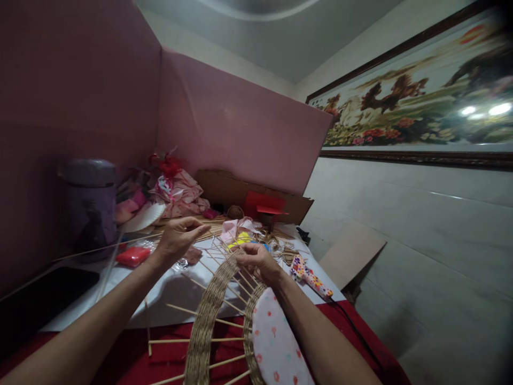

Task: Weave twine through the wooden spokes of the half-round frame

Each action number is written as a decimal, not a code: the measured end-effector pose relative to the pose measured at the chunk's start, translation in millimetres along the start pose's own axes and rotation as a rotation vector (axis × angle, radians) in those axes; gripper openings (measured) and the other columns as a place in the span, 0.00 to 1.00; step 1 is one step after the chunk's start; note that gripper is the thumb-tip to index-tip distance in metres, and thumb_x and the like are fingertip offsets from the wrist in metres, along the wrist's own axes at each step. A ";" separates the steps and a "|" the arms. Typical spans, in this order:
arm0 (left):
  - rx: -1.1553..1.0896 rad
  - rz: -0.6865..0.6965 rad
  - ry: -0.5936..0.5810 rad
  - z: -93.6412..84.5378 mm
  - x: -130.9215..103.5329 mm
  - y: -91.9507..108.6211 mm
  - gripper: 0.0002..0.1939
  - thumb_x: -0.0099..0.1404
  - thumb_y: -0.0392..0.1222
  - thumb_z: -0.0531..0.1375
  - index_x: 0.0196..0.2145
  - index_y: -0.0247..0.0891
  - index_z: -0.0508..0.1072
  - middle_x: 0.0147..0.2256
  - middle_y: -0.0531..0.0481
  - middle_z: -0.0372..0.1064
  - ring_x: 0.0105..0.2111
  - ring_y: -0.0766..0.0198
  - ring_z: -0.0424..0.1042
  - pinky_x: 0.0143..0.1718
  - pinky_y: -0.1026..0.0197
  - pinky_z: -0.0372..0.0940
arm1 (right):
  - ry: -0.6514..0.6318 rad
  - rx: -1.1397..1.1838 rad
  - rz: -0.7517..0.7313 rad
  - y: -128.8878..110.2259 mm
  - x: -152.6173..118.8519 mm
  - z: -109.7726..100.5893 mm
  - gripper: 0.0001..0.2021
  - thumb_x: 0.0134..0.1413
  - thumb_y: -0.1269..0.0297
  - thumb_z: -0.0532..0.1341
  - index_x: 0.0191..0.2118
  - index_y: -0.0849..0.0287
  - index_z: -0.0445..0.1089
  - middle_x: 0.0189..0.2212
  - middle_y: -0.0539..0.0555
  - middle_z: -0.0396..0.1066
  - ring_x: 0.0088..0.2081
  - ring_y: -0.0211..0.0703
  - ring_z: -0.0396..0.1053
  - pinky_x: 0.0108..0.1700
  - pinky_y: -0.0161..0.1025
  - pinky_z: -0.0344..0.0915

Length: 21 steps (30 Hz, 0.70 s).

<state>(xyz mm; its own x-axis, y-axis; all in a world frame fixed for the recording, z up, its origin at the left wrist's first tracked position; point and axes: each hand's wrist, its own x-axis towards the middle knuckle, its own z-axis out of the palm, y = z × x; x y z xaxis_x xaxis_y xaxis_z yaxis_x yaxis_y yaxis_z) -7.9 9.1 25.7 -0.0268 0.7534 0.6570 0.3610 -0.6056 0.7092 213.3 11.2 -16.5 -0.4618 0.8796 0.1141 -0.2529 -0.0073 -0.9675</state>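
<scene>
A half-made woven piece [218, 291] has thin wooden sticks fanning out through two curved bands of twisted brown cord. Its inner part is a white panel with a red flower print [276, 337]. My left hand [182, 235] pinches thumb and forefinger together beside the far stick ends; what lies in the pinch is too small to make out. A long thin strand or stick [108, 248] runs off leftward from behind that hand. With bent fingers, my right hand [256, 261] grips the far end of the outer woven band; its fingertips are partly hidden.
A flower-patterned glue gun [308, 278] lies at right, its black cable trailing down. Red packet [134, 255], dark phone-like slab [52, 294] and purple canister [90, 208] are at left. Behind are bundled sticks, cord, a red box [266, 206] and cardboard [218, 184]. Pink panels enclose the table.
</scene>
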 end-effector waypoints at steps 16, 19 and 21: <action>0.149 0.173 -0.212 -0.1 7.4 18.8 0.16 0.56 0.50 0.59 0.22 0.34 0.71 0.19 0.54 0.64 0.21 0.70 0.59 0.22 0.68 0.53 | 0.062 0.043 0.008 -4.5 1.6 2.2 0.16 0.27 0.67 0.72 0.30 0.64 0.73 0.23 0.48 0.70 0.22 0.31 0.64 0.24 0.30 0.58; 0.181 0.196 -0.232 -2.5 1.5 20.6 0.16 0.56 0.50 0.59 0.22 0.33 0.71 0.20 0.54 0.62 0.21 0.70 0.58 0.23 0.67 0.54 | 0.067 0.044 0.004 -5.2 1.1 3.2 0.16 0.27 0.67 0.72 0.29 0.64 0.73 0.23 0.49 0.70 0.22 0.31 0.64 0.24 0.30 0.57; 0.186 0.196 -0.256 -5.0 -1.6 20.2 0.16 0.55 0.50 0.60 0.22 0.34 0.71 0.20 0.53 0.62 0.22 0.70 0.58 0.23 0.67 0.54 | 0.077 0.040 0.004 -5.6 0.6 3.8 0.15 0.27 0.67 0.72 0.28 0.64 0.73 0.23 0.48 0.70 0.21 0.31 0.63 0.23 0.29 0.57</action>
<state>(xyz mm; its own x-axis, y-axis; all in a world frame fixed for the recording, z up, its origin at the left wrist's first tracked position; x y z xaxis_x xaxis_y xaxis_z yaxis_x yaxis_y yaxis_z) -5.3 -5.7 40.2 0.2853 0.6818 0.6737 0.4998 -0.7055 0.5024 211.1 10.0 -10.2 -0.3964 0.9135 0.0911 -0.2860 -0.0286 -0.9578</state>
